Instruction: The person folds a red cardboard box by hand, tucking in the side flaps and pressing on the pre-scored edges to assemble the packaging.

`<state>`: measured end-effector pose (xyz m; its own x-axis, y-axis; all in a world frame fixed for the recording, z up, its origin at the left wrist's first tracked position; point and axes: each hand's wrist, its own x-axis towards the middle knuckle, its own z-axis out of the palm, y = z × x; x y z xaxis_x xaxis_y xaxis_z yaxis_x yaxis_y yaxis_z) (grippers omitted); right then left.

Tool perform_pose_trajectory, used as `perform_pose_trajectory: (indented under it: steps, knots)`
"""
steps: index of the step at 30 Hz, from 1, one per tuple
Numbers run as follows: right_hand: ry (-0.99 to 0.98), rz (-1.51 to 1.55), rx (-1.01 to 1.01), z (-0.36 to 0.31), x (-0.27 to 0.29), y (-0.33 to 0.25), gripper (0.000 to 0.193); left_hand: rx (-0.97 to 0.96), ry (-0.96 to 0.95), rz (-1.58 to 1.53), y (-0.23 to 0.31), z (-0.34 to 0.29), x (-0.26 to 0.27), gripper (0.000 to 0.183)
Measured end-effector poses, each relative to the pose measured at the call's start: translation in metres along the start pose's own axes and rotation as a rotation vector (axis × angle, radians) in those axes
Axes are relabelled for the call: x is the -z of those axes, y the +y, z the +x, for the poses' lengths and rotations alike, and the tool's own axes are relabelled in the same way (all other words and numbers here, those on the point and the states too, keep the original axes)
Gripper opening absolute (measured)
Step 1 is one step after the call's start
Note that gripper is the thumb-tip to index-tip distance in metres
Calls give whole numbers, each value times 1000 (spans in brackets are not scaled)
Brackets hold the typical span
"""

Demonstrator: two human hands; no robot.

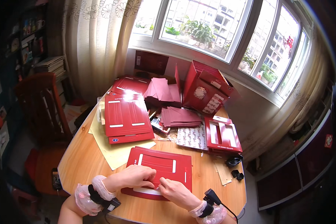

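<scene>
A flat red cardboard piece (183, 168) with white cut-outs or strips and creased lines lies near the front of the table, apparently with another sheet under it. My left hand (134, 176) rests over its lower left part, fingers curled toward the thumb. Close beside it, my right hand (175, 192) is closed at the lower edge, thumb and fingertips pressed together on the card by a white strip. What lies between the fingertips of my left hand is too small to make out. The fingertips of both hands almost meet.
Stacked red cardboard pieces (125, 115) sit on yellow paper (104, 143) at left. Behind are pink-red envelopes (181, 117), a full red box (203, 87), a patterned sheet (192, 137) and red frame-like cards (224, 135). Black objects (234, 160) lie at the right edge.
</scene>
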<state>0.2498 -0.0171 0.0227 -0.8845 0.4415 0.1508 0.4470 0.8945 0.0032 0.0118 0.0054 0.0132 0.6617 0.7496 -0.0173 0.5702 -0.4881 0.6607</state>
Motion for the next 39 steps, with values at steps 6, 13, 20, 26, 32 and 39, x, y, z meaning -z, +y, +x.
perform_pose_trajectory:
  steps: [6, 13, 20, 26, 32, 39]
  knots:
    - [-119, -96, 33, -4, 1, -1, 22, 51, 78, 93, 9, 0, 6, 37]
    - [-119, -241, 30, -5, -8, -15, 63, 7, 68, -21, -11, 5, 4, 40]
    - [-163, -275, -102, -19, 0, -22, 58, 11, 15, -55, -21, 8, 7, 37]
    - [-209, -296, -180, -29, 12, -28, 56, 102, -45, 150, -12, -2, 24, 37]
    - [-161, -327, -128, -28, 15, -29, 48, 150, -35, 132, -17, -11, 22, 38]
    - [-172, -102, -258, -30, 16, -7, 17, 116, -50, 75, -21, -7, 23, 37]
